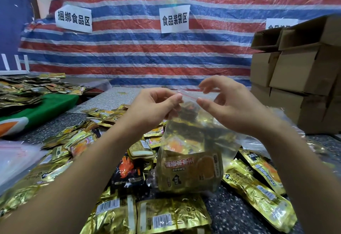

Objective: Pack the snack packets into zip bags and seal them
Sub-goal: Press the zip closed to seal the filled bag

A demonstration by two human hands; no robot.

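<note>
Zip bag: clear soft film, stuffed with snack packets; held upright, its base among loose packets on the worktop.
Handling: probably light, floppy and slippery; best taken at the red zip strip.
Left hand: grip pinches the strip's left end, fingers curled.
Right hand: thumb and forefinger at the right end, slightly parted; contact unclear.
</note>
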